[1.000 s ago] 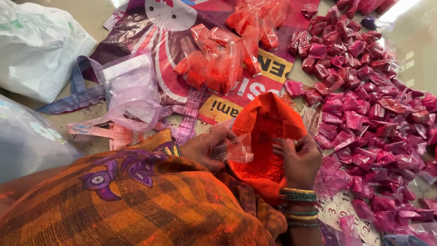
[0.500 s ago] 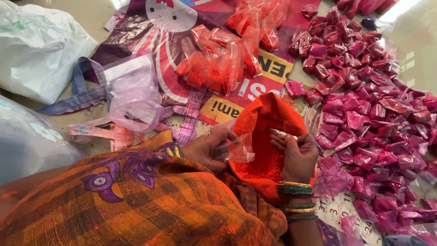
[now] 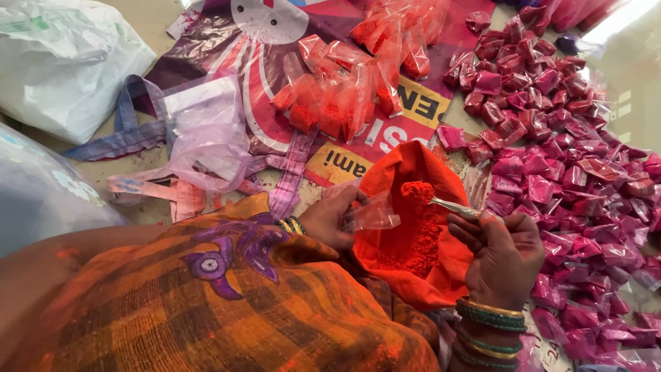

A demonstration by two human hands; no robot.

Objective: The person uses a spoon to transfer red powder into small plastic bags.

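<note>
An informal packing spot on a floor (image 3: 158, 21) is shown, likely a home workshop. Printed plastic sheeting (image 3: 227, 52) is spread as a work mat; heaps of small magenta powder packets (image 3: 551, 158) and orange powder packets (image 3: 337, 96) are piled beside white sacks (image 3: 62, 69).

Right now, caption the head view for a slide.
Right hand lifts a spoonful of orange powder toward the small clear pouch in left hand.

bright daylight | glare top right (washed out) | sharp focus
</note>
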